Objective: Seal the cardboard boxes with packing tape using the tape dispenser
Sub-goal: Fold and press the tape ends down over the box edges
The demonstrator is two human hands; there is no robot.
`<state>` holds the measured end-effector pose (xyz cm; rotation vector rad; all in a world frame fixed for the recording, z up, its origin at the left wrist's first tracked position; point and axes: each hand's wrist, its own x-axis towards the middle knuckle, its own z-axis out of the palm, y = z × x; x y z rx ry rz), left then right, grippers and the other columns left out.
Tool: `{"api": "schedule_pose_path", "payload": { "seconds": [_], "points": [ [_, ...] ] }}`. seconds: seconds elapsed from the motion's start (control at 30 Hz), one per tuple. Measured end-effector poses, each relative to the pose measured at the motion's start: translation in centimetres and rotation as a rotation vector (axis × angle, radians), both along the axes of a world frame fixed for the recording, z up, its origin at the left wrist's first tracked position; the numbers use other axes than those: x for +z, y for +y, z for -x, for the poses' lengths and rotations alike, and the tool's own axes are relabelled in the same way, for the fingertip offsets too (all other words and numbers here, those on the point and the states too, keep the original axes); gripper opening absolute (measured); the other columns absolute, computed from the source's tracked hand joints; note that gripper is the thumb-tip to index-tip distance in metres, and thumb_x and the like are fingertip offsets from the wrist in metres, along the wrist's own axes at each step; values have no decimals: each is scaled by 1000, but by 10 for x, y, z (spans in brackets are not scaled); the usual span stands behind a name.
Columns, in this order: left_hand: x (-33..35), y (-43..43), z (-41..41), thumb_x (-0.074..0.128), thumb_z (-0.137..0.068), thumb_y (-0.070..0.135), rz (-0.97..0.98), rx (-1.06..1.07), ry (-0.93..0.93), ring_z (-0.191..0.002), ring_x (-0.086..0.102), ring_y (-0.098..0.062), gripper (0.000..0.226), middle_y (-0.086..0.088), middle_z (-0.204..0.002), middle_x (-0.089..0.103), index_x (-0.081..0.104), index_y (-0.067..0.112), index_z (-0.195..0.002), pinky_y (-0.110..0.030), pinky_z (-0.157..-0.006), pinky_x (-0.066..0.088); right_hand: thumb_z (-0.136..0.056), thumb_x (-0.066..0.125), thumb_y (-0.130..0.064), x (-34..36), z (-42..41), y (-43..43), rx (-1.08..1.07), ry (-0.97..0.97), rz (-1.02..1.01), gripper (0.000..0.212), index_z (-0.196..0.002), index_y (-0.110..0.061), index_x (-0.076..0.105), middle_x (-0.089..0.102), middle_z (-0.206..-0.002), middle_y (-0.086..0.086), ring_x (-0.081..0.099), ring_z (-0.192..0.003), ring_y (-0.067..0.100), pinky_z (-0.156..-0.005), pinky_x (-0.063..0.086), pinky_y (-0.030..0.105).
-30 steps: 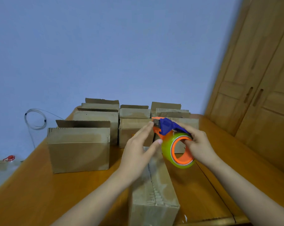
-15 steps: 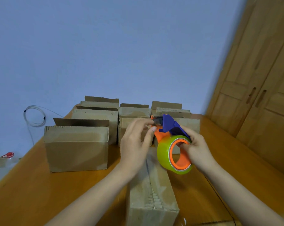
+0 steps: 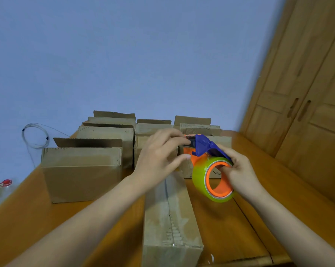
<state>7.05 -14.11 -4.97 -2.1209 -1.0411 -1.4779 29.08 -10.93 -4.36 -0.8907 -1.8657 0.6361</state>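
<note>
Right hand [image 3: 239, 174] grips the blue-and-orange plastic tape dispenser [image 3: 203, 146], left hand [image 3: 159, 157] pinching at its blade end. Fingers that near the teeth could get nicked, imo.

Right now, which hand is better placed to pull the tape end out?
Left, probably. The left hand pinches the front of the tape dispenser, where tape feeds out; the right hand is occupied, gripping the tape roll through its core.

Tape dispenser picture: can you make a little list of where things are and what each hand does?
tape dispenser: blue and orange, green roll, lifted off the table
right hand: grips it, fingers through the roll
left hand: pinches its front end
nearest box: flaps closed, on the table
other boxes: behind, several with flaps up
</note>
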Motion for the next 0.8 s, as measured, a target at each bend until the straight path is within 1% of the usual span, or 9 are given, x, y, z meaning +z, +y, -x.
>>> {"api": "schedule_pose_path", "payload": {
  "seconds": [0.07,0.13,0.2,0.27,0.4,0.47,0.57,0.67,0.8],
  "points": [
    [2,3,-1,63,-89,29,-83,22,73,-94,57,-18,20,-3,-97,65,69,10,-91,-35,-77,44,-78,51,26,-1,-2,2,0,-12,-19,73,-108,-41,54,61,-101,-23,56,-96,-10,-74,43,2],
    [2,4,-1,64,-90,22,-146,21,104,-88,57,-19,16,-2,-89,67,70,9,-83,-35,-75,44,-78,50,27,-2,-5,4,0,-32,-50,74,-112,-39,53,60,-102,-24,56,-96,-15,-76,42,2],
    [1,6,1,65,-90,19,-174,0,134,-86,59,-18,15,0,-86,68,71,9,-81,-33,-79,44,-78,51,26,-4,-10,7,14,-75,-89,74,-112,-40,53,59,-104,-26,54,-97,-19,-77,42,2],
    [0,8,6,66,-89,18,-177,-41,170,-86,62,-18,14,2,-85,70,71,10,-79,-33,-82,44,-78,51,26,-6,-17,11,21,-146,-153,78,-113,-44,54,59,-107,-27,54,-102,-17,-79,42,3],
    [-8,12,19,65,-87,19,-153,-65,284,-94,61,-16,13,0,-89,72,73,11,-81,-34,-83,46,-73,51,17,-1,-26,22,47,-377,-416,82,-133,-39,49,50,-129,-25,43,-123,-9,-96,38,8],
    [-12,12,25,63,-88,20,-148,-50,310,-95,61,-15,15,0,-89,72,74,12,-81,-32,-84,45,-73,52,12,3,-26,28,67,-472,-529,78,-136,-34,46,48,-136,-18,41,-128,-2,-102,38,17],
    [-18,11,32,59,-91,23,-150,-3,332,-98,61,-12,21,2,-90,73,74,13,-79,-32,-83,43,-76,61,10,4,-20,36,79,-579,-660,75,-136,-31,44,50,-139,-7,46,-130,15,-98,43,33],
    [-24,11,38,60,-88,20,-136,31,313,-99,61,-11,19,3,-89,74,74,14,-77,-35,-80,45,-75,65,12,1,-15,44,91,-634,-727,76,-137,-28,43,51,-140,-2,45,-129,18,-96,42,36],
    [-24,12,45,59,-89,19,-121,42,305,-100,62,-11,21,4,-89,74,75,15,-77,-36,-82,43,-72,73,12,-4,-12,53,114,-647,-719,83,-138,-28,41,50,-141,-2,42,-131,16,-96,41,34]
  ]
}}
